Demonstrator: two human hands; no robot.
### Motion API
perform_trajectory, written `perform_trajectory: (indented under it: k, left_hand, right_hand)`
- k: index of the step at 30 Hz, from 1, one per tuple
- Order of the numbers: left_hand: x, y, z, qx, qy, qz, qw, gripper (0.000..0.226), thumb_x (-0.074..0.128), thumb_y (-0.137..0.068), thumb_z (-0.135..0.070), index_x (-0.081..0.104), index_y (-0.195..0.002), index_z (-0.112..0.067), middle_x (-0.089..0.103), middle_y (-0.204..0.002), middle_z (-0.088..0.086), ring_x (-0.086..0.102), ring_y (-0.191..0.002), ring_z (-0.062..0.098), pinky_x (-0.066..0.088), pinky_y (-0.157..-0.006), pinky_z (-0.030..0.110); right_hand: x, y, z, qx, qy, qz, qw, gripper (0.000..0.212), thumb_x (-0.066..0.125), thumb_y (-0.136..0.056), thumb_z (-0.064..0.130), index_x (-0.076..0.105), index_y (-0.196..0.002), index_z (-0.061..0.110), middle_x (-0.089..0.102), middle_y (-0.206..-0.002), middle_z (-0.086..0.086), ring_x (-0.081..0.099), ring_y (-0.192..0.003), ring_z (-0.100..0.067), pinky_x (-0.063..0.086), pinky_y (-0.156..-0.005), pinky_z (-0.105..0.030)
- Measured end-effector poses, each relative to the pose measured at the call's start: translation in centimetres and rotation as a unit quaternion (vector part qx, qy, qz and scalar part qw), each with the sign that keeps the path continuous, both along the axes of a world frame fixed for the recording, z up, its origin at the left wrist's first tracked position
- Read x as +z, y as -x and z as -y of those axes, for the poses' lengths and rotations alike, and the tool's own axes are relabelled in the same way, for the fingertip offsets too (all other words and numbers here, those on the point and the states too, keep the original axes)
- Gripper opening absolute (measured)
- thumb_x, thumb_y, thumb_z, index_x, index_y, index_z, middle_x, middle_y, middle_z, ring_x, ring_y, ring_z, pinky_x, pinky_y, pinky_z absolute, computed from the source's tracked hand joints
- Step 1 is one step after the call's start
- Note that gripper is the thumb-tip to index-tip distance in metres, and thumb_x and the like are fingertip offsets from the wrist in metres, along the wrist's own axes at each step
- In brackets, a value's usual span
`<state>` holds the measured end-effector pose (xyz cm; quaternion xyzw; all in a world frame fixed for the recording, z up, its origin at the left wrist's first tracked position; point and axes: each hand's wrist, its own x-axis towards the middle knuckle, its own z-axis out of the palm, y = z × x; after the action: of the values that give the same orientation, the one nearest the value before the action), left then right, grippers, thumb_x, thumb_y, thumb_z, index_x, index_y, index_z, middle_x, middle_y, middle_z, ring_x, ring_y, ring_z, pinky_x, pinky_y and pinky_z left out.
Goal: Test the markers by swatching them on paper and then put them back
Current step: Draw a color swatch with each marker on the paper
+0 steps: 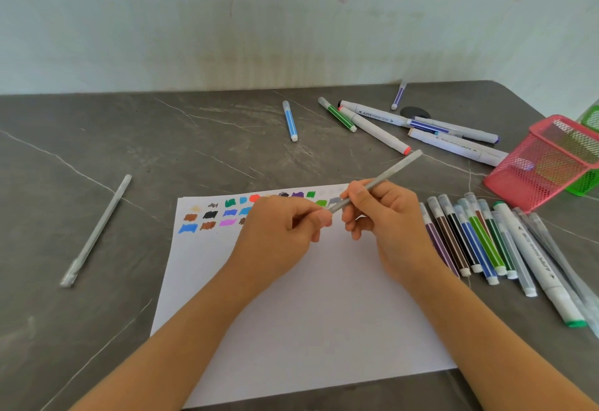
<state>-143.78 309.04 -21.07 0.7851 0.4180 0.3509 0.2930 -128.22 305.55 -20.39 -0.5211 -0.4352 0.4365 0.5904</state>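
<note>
A white sheet of paper (pixel 311 313) lies in front of me, with several colour swatches (pixel 210 216) along its top edge. Above it, both hands hold one thin grey marker (pixel 389 172) that slants up to the right. My right hand (pixel 385 216) grips its barrel. My left hand (pixel 285 226) pinches its lower end, where the cap or tip is hidden by my fingers. A row of several markers (pixel 479 242) lies to the right of the paper.
A pink mesh holder (pixel 547 164) lies tipped on its side at the right, with a green one (pixel 586 180) behind it. Loose markers (pixel 376 125) are scattered at the back, a blue marker (pixel 290 120) among them. A grey marker (pixel 97 229) lies far left on the grey table (pixel 97 138).
</note>
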Motion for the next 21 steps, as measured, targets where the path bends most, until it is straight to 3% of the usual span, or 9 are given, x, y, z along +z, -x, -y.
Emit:
perform_trajectory:
  k: [4, 6, 9, 12, 14, 16, 18, 21]
  left_hand:
    - [0.7, 0.4, -0.1, -0.053, 0.113, 0.017, 0.992, 0.022, 0.057, -0.092, -0.022, 0.073, -0.078, -0.021, 0.057, -0.052, -0.013, 0.042, -0.046, 0.002, 0.031, -0.047, 0.009]
    - [0.7, 0.4, -0.1, -0.051, 0.121, 0.026, 0.991, 0.021, 0.058, -0.092, -0.023, 0.073, -0.077, -0.022, 0.056, -0.051, -0.015, 0.042, -0.046, 0.002, 0.031, -0.048, 0.009]
    - [0.2, 0.1, 0.3, -0.004, -0.038, -0.01, 0.999, 0.022, 0.064, -0.088, -0.026, 0.074, -0.071, -0.017, 0.058, -0.051, -0.015, 0.045, -0.044, 0.001, 0.033, -0.052, 0.007]
    - [-0.6, -0.2, 0.7, 0.03, -0.238, -0.101, 0.965, 0.031, 0.056, -0.086, -0.033, 0.074, -0.074, -0.012, 0.062, -0.053, -0.002, 0.049, -0.044, 0.009, 0.033, -0.048, 0.017]
    - [-0.9, -0.4, 0.7, 0.03, -0.277, -0.113, 0.954, 0.033, 0.053, -0.087, -0.032, 0.073, -0.073, -0.009, 0.062, -0.053, 0.001, 0.05, -0.044, 0.015, 0.035, -0.046, 0.02]
    - [-0.4, -0.3, 0.7, 0.016, -0.178, -0.071, 0.981, 0.027, 0.059, -0.09, -0.028, 0.073, -0.075, -0.011, 0.062, -0.055, -0.004, 0.049, -0.046, 0.005, 0.042, -0.051, 0.018]
    - [0.1, -0.1, 0.5, 0.003, -0.02, -0.007, 1.0, 0.021, 0.062, -0.09, -0.021, 0.074, -0.074, -0.014, 0.058, -0.053, -0.012, 0.048, -0.045, 0.001, 0.035, -0.053, 0.008]
    - [0.9, 0.2, 0.3, -0.028, 0.186, 0.052, 0.981, 0.022, 0.059, -0.092, -0.019, 0.074, -0.076, -0.015, 0.056, -0.051, -0.012, 0.046, -0.047, 0.001, 0.038, -0.052, 0.012]
  right_hand:
    - [0.2, 0.0, 0.1, 0.004, 0.0, 0.017, 1.0, 0.021, 0.052, -0.094, 0.009, 0.064, -0.078, 0.002, 0.062, -0.055, -0.005, 0.054, -0.046, -0.015, 0.046, -0.043, -0.022]
    - [0.2, -0.1, 0.1, 0.005, 0.003, 0.017, 1.0, 0.021, 0.052, -0.094, 0.01, 0.065, -0.079, 0.003, 0.062, -0.055, -0.004, 0.055, -0.047, -0.014, 0.046, -0.043, -0.021]
    - [0.2, 0.0, 0.0, -0.014, 0.013, 0.009, 1.0, 0.02, 0.054, -0.093, 0.011, 0.066, -0.079, 0.003, 0.062, -0.055, -0.004, 0.055, -0.047, -0.013, 0.045, -0.043, -0.021]
    - [0.1, 0.0, -0.1, -0.029, 0.021, 0.001, 0.999, 0.021, 0.055, -0.093, 0.012, 0.067, -0.078, 0.003, 0.063, -0.054, -0.004, 0.055, -0.046, -0.013, 0.044, -0.042, -0.02]
    - [0.1, -0.1, -0.1, -0.031, 0.024, -0.007, 0.999, 0.022, 0.055, -0.093, 0.012, 0.067, -0.077, 0.003, 0.062, -0.054, -0.004, 0.055, -0.046, -0.013, 0.043, -0.042, -0.02]
    - [0.1, -0.1, -0.1, -0.023, 0.02, -0.005, 1.0, 0.022, 0.054, -0.094, 0.012, 0.067, -0.077, 0.003, 0.062, -0.055, -0.005, 0.055, -0.046, -0.014, 0.042, -0.042, -0.02]
    - [0.3, -0.3, -0.1, -0.009, 0.014, -0.001, 1.0, 0.022, 0.054, -0.093, 0.012, 0.066, -0.078, 0.003, 0.062, -0.055, -0.006, 0.055, -0.047, -0.015, 0.042, -0.042, -0.02]
    - [0.1, -0.2, 0.0, 0.006, 0.011, 0.008, 1.0, 0.02, 0.054, -0.093, 0.009, 0.066, -0.078, 0.003, 0.062, -0.055, -0.007, 0.055, -0.047, -0.016, 0.043, -0.042, -0.021]
